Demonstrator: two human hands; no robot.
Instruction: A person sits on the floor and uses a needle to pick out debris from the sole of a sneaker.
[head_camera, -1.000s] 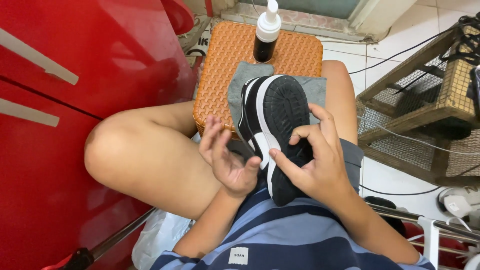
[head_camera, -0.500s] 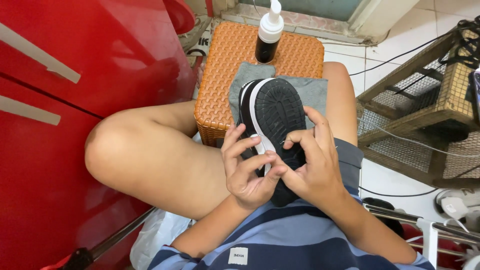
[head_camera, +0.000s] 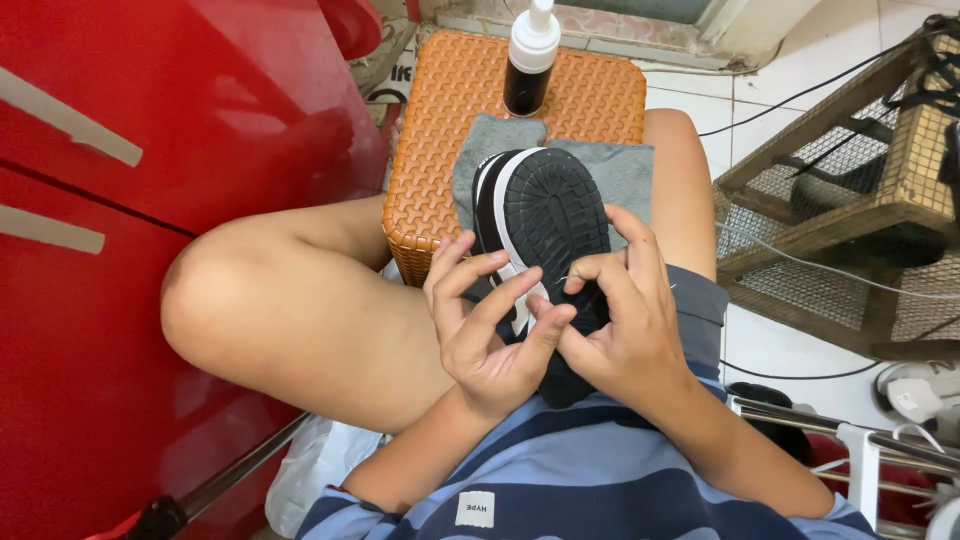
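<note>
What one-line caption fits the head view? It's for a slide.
Both hands, left and right, grip a black-and-white shoe, sole up, above a grey cloth on an orange woven stool.

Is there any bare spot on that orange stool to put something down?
The woven orange stool is bare left of the grey cloth and either side of the pump bottle. Crowded nearer: shoe, left hand, right hand.

An orange woven stool (head_camera: 600, 95) bears a grey cloth (head_camera: 625, 170) and a white-capped dark bottle (head_camera: 528, 60), beside a red cabinet (head_camera: 150, 120).
</note>
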